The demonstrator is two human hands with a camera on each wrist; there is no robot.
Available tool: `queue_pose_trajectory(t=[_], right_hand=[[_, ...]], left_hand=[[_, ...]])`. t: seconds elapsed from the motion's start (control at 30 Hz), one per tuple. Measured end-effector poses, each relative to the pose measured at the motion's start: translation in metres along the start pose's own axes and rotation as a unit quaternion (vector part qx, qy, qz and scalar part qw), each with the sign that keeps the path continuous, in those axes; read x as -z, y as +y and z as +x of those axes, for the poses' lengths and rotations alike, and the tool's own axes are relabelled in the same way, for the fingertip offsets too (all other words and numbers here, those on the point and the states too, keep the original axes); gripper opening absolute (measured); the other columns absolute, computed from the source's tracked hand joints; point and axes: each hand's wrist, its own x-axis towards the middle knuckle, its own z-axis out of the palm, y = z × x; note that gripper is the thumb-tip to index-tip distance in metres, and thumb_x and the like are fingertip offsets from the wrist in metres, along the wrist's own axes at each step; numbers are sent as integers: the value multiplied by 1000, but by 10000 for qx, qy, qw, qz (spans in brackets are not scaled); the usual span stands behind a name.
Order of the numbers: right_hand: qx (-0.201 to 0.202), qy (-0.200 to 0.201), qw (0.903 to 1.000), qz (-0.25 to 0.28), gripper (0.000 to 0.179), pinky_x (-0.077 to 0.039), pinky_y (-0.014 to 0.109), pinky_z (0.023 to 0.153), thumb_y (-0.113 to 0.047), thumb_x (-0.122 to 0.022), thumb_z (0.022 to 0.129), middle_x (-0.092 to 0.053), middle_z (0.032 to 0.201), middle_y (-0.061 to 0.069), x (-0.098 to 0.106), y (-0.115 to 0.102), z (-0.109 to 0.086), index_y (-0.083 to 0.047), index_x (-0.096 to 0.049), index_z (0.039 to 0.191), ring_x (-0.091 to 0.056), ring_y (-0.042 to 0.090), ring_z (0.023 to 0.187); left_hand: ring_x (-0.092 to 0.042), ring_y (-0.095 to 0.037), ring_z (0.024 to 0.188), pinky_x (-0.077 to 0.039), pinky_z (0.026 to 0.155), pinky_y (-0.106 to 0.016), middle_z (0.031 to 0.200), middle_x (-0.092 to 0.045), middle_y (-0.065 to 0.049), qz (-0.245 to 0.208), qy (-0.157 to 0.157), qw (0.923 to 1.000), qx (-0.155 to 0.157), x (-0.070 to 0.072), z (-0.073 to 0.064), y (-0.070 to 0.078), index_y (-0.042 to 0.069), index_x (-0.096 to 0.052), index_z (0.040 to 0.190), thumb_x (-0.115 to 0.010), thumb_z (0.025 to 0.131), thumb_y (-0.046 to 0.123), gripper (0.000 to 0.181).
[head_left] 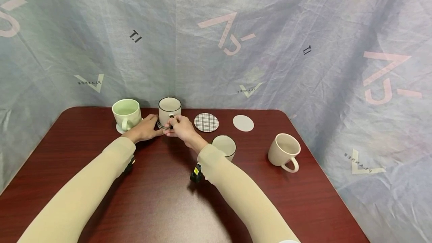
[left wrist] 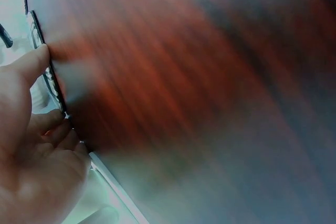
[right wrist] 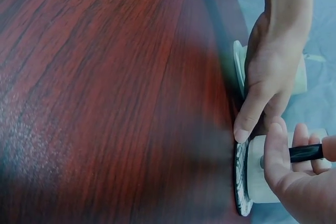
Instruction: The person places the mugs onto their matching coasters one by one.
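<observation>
With your right hand (head_left: pixel 185 127) you are pinching the black handle (right wrist: pixel 306 152) of the black-rimmed mug (head_left: pixel 168 108), which stands upon the plaid coaster (right wrist: pixel 240 182); your left hand (head_left: pixel 145 129) grips this coaster's edge (the green cup (head_left: pixel 127 111) is just beside).

A reddish-brown, wood-grained tabletop (head_left: pixel 145 205) gleams softly before me, set against a creased, matt grey cloth backdrop (head_left: pixel 168 59), while a round white mug with a dark rim (head_left: pixel 164 116) and a rounded pale green mug (head_left: pixel 134 117) both look like smooth ceramic.
</observation>
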Motion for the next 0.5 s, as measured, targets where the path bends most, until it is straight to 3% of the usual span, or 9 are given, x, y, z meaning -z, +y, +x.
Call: queue_pose_trajectory(t=[0.5], right_hand=[[-6,56,9998,-178,24,-64,34,86,-14,-49,114,-70,123,27,2,6,0,5,-64,109,-76,39,106]], left_hand=[[-33,-58,147,-28,123,-64,160,-31,-40,-82,77,9999,-30,-4,3,-7,-19,-31,155,-66,102,34,83]])
